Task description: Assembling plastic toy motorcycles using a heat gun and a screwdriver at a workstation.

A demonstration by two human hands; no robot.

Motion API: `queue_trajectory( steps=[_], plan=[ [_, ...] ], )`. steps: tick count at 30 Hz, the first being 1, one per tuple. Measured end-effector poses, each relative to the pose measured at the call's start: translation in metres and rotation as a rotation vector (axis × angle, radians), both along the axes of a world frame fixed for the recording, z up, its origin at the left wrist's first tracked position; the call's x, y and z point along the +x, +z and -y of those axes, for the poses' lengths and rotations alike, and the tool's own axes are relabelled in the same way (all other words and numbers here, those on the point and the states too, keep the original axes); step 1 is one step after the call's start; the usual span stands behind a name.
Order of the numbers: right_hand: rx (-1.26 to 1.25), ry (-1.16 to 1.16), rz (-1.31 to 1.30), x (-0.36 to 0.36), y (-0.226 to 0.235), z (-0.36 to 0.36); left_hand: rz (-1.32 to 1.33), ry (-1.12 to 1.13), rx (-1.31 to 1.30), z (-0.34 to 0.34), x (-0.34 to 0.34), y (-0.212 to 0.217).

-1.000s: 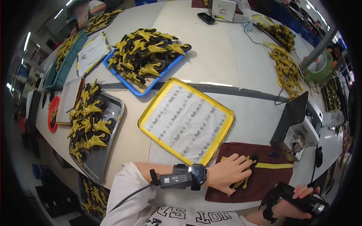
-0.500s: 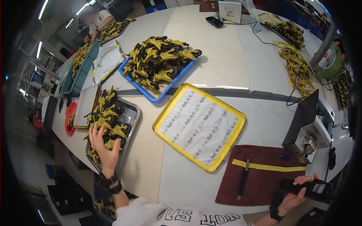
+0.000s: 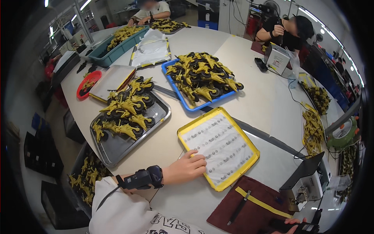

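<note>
My left hand (image 3: 186,169) lies over the near left edge of a yellow-rimmed tray (image 3: 246,167) lined with white printed paper. Its fingers are curled together at the rim and the thumb is hidden. At the lower right edge my right hand (image 3: 293,226) is closed around a black handheld tool (image 3: 311,227), partly cut off by the picture. A metal tray (image 3: 154,121) on the left holds several yellow-and-black toy motorcycles (image 3: 130,104). A blue tray (image 3: 183,98) behind is heaped with more of these toys (image 3: 202,74).
A maroon cloth (image 3: 249,214) with a black-handled tool (image 3: 238,207) lies at front right, beside a boxy machine (image 3: 302,191). A red bowl (image 3: 82,84) and a teal bin (image 3: 113,56) stand far left. Two people (image 3: 154,13) (image 3: 286,31) sit across the table.
My left hand has left the motorcycles in the metal tray and moved right to the yellow-rimmed tray. The view has shifted; my right hand still holds the black tool, now lower in view.
</note>
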State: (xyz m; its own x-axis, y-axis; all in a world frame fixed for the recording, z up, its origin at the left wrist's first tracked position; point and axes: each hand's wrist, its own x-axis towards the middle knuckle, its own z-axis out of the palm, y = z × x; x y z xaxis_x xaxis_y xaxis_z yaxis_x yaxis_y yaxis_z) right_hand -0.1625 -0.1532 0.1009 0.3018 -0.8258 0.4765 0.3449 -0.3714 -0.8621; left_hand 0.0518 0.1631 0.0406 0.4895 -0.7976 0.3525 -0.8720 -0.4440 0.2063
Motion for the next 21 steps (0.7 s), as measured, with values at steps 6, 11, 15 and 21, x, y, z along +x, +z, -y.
queue_trajectory(
  steps=[6,11,15,21],
  plan=[
    [0.036,-0.051,-0.016,-0.006,-0.004,0.011,0.099,-0.041,-0.412,-0.055,0.031,0.093],
    [0.085,-0.165,-0.039,0.001,0.000,0.008,0.623,0.434,-0.520,-0.163,0.063,0.170],
    [0.104,-0.202,-0.015,0.010,0.004,0.004,0.800,0.567,-0.327,-0.249,0.111,0.212],
    [0.131,-0.257,-0.044,0.015,0.010,-0.007,0.906,0.720,-0.278,-0.309,0.202,0.181]
  ],
)
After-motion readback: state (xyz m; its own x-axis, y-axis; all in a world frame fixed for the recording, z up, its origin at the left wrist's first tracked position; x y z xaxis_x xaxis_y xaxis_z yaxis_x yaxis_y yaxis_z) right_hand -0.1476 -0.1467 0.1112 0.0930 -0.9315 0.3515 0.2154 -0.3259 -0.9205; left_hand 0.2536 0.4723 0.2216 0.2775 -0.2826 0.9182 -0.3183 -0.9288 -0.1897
